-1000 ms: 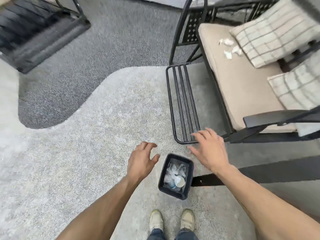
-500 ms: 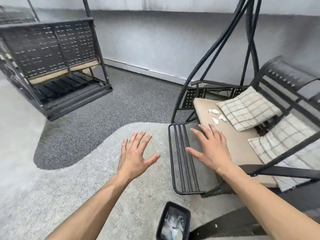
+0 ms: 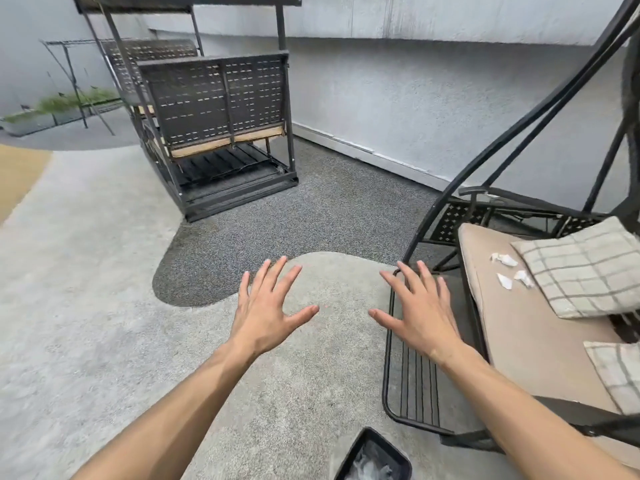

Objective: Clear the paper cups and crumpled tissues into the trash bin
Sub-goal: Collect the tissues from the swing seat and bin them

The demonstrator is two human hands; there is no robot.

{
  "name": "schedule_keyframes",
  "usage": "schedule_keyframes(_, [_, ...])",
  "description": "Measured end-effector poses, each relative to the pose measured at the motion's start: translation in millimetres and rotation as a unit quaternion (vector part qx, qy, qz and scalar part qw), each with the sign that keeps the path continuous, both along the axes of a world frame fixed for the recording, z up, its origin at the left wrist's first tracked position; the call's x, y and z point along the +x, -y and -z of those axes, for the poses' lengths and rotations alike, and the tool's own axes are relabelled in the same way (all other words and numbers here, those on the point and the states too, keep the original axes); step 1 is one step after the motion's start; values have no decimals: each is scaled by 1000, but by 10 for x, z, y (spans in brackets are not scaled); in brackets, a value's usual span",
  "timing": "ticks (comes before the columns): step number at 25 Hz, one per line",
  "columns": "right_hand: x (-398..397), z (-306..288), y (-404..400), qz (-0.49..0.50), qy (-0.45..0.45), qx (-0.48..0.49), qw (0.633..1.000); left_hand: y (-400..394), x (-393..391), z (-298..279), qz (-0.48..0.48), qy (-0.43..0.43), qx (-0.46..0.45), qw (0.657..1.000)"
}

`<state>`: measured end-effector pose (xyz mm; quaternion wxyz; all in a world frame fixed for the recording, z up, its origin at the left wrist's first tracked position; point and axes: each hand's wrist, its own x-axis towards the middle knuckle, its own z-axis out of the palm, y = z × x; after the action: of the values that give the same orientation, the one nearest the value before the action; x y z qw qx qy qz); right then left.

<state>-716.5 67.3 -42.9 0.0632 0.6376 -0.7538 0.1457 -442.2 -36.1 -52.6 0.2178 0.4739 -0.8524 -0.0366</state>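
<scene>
Three crumpled white tissues [image 3: 509, 270] lie on the tan cushion of the swing seat [image 3: 519, 334] at the right, beside a checked pillow. My left hand [image 3: 268, 308] hovers over the light carpet with fingers spread and nothing in it. My right hand [image 3: 417, 308] is spread and empty too, above the swing's black footrest [image 3: 414, 393], well short of the tissues. The black trash bin [image 3: 375, 459] stands on the floor at the bottom edge, with white crumpled paper inside. No paper cup shows outside the bin.
A checked pillow [image 3: 585, 266] and a second one [image 3: 620, 372] rest on the swing. Black frame tubes [image 3: 519, 126] arch over it. Another dark swing bench [image 3: 221, 133] stands at the back left by the grey wall. Planters [image 3: 52, 110] sit far left.
The view has tilted up from the bin toward the wall. Both hands rose and spread wide. The bin slid to the bottom edge, and the tissues now sit to the right.
</scene>
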Motion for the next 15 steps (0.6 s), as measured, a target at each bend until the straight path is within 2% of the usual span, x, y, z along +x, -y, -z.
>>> schedule_keyframes(7, [623, 101, 979, -65, 17, 12, 998, 603, 764, 47, -73, -6, 0, 997])
schedule_keyframes(15, [1163, 141, 2303, -33, -1, 22, 999, 1983, 1243, 129, -55, 8, 5, 998])
